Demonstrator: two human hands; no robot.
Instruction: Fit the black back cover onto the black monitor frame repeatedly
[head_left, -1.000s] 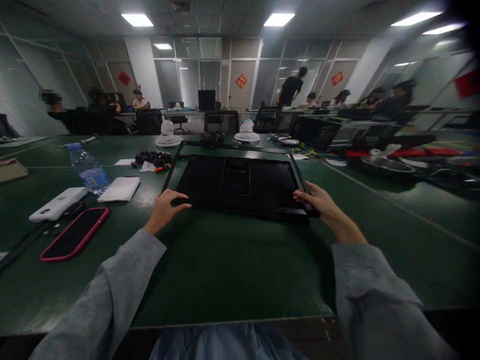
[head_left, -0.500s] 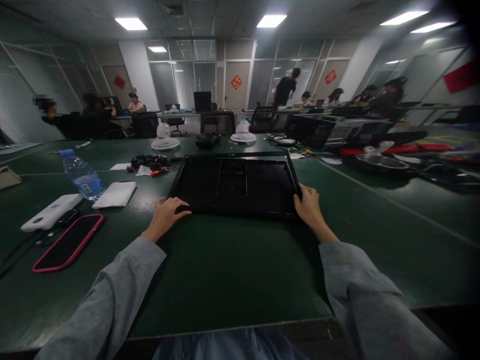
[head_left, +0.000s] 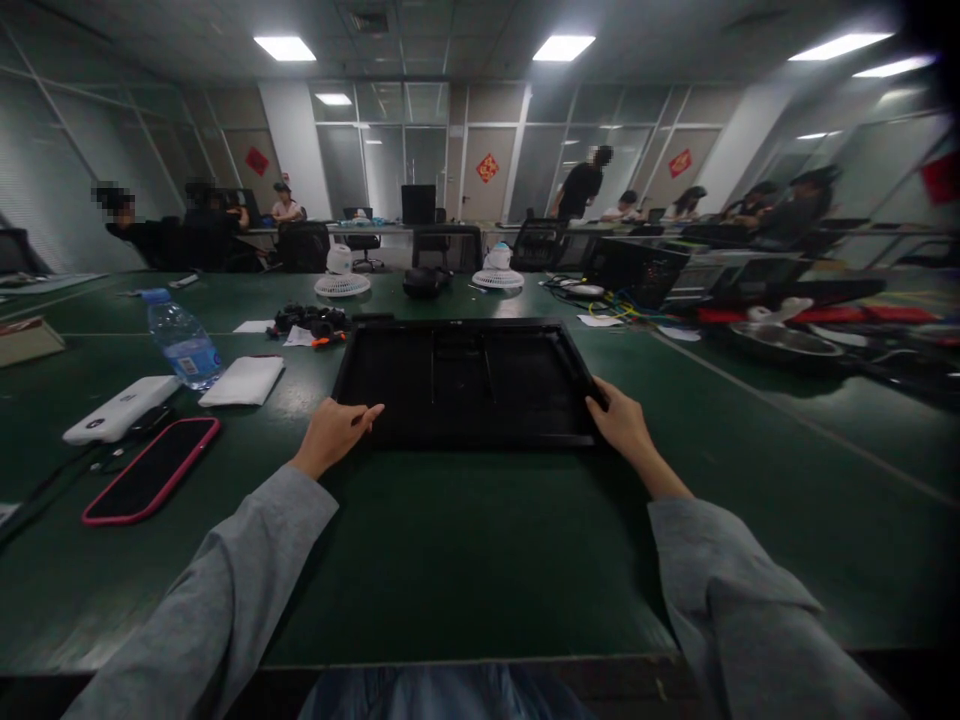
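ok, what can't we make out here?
Head view:
Black frame: underside, hidden by its upper face.
Mark on its far edge: too small to read.
Left hand: palm, hidden by the hand's back.
Cream box: cut off by the picture's left edge.
Metal bowl: inside blurred.

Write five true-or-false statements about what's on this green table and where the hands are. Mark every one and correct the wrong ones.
1. The right hand is at the right side of the black casing. True.
2. The bottle has a red cap. False: the bottle's cap is blue.
3. The left hand is holding the bottle. False: the left hand is at the casing's near left corner.
4. Two white fans are on the table, beyond the casing. True.
5. The pink-edged phone lies to the right of the casing. False: the pink-edged phone lies to its left.
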